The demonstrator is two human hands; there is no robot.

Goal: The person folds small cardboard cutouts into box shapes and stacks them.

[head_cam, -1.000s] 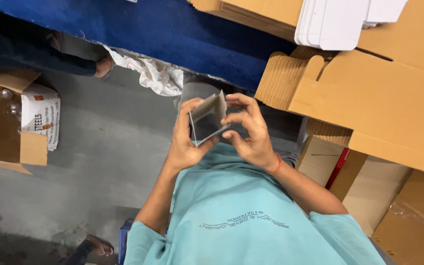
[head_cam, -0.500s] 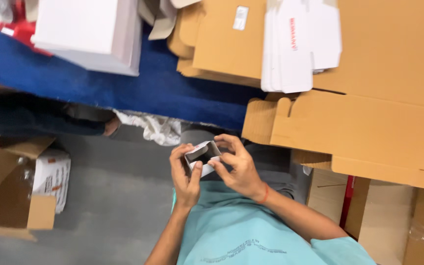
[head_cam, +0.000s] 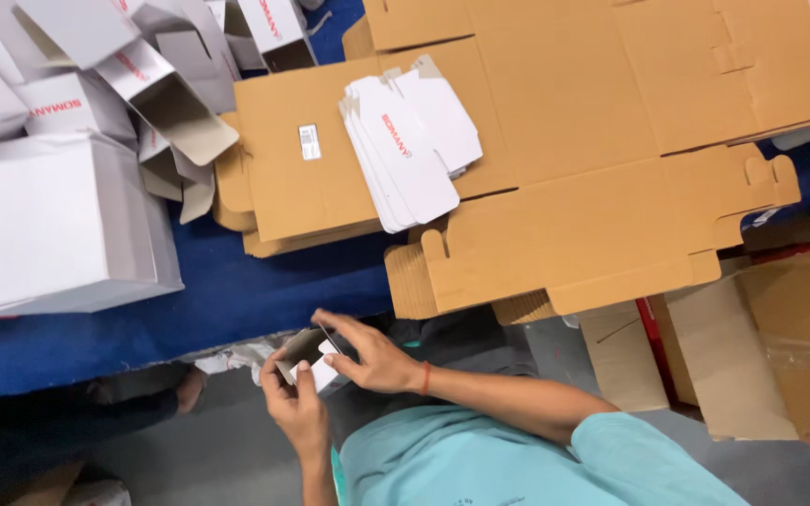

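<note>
A small white carton (head_cam: 307, 356), partly folded with its grey-brown inside showing, is held in front of the body, just below the near edge of the blue table (head_cam: 189, 300). It is gripped from below by the left hand (head_cam: 294, 412), thumb pressed on its white face. The right hand (head_cam: 372, 356) is closed on the carton's right side, fingers spread across the top flap; a red thread is seen at that wrist. A teal shirt (head_cam: 480, 464) fills the lower frame.

On the table, a stack of flat white carton blanks (head_cam: 410, 150) is laid on large flat brown corrugated sheets (head_cam: 592, 122), which overhang the table's near edge. At left, a big white box (head_cam: 49, 225) is stood on the blue surface, with several opened white cartons (head_cam: 152, 84) piled behind it. More brown cardboard (head_cam: 761, 356) is leaned at the right, beside the table, above a grey floor (head_cam: 189, 450).
</note>
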